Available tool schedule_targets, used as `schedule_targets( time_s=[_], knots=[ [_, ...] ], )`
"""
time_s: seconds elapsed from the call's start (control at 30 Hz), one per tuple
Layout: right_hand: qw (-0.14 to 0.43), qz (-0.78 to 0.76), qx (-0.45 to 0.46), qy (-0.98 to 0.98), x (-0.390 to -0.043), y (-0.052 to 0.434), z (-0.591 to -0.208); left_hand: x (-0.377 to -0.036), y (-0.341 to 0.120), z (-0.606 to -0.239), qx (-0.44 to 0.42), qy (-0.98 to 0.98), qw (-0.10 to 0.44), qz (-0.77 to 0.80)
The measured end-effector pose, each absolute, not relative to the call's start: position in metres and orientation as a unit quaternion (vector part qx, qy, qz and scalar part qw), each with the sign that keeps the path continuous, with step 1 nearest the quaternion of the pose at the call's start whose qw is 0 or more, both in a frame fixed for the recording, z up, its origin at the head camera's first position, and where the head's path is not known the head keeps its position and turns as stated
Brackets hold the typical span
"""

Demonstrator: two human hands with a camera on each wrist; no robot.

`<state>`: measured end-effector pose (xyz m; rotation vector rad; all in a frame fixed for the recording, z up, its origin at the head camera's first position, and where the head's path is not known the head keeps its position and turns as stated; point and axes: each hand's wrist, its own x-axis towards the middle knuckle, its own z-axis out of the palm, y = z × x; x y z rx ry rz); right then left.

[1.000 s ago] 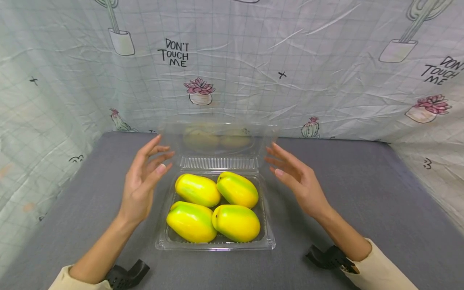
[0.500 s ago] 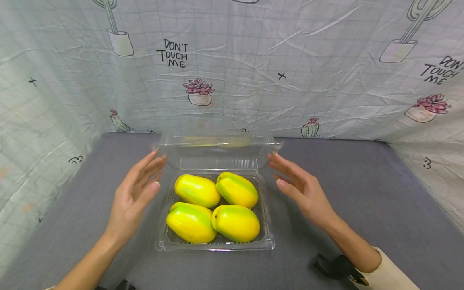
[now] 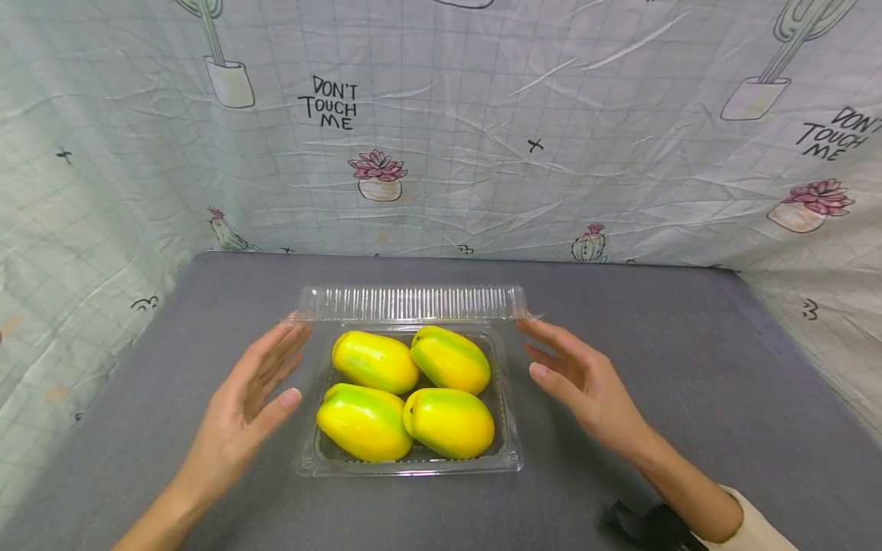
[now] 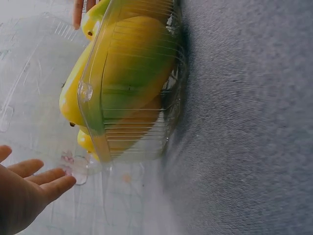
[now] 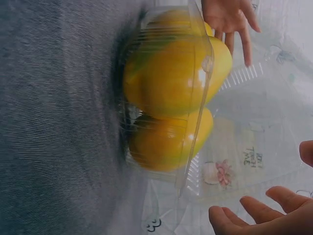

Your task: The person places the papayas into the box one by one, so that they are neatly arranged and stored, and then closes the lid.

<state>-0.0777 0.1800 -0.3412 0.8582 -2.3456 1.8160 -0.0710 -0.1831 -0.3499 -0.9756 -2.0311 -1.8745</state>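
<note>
With both hands' fingers straight and apart, left hand [image 3: 251,390] and right hand [image 3: 586,375] flank the box [image 3: 409,459]; its half-lowered lid [image 3: 413,303] at frame centre may spring up unclamped.

This is a small staged recording booth rather than a lived-in room. A wrinkled printed cloth [image 3: 482,138] with cactus drawings and the words "DON'T TOUCH ME" hangs as a backdrop on three sides beyond the hands, enclosing a plain grey felt-covered table [image 3: 689,367] beneath them.
</note>
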Motion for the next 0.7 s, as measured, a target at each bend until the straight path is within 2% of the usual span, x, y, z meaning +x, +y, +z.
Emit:
schedule_targets(
  time_s=[0.17,0.57,0.7],
  knots=[
    [0.011,0.592,0.255,-0.764,-0.07,0.182,-0.344,-0.064,-0.186,-0.352,-0.341,-0.691,0.096,-0.63],
    [0.007,0.561,0.259,-0.786,-0.061,0.184,-0.349,-0.046,-0.193,-0.354,-0.276,-0.767,0.039,-0.578],
    [0.008,0.552,0.26,-0.792,-0.059,0.186,-0.353,-0.044,-0.196,-0.36,-0.292,-0.753,0.046,-0.588]
  ],
)
